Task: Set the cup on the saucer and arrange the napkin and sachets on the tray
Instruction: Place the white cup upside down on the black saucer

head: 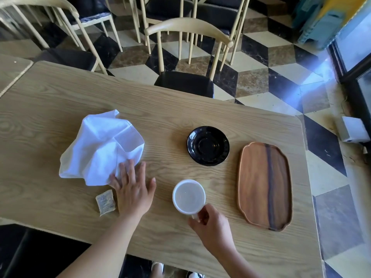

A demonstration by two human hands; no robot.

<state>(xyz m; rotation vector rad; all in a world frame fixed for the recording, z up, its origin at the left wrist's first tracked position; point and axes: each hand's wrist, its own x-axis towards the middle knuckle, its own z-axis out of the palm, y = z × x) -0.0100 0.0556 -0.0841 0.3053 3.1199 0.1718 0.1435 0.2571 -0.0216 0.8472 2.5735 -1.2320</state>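
Observation:
A white cup (pixel 188 195) stands upright on the wooden table, and my right hand (pixel 210 227) grips its handle at the near side. Beyond it lies a black saucer (pixel 208 145) with nothing on it. To the right lies an oblong wooden tray (pixel 265 185), bare. A crumpled white napkin (pixel 100 147) lies at the left. My left hand (pixel 133 189) rests flat, fingers spread, with its fingertips on the napkin's near corner. A small pale sachet (pixel 105 202) lies just left of that hand.
The table (pixel 170 109) ends at a rounded corner on the far right. A chair with a black seat (pixel 186 83) stands at the far edge, with more chairs behind. A second table (pixel 12 71) adjoins at the far left.

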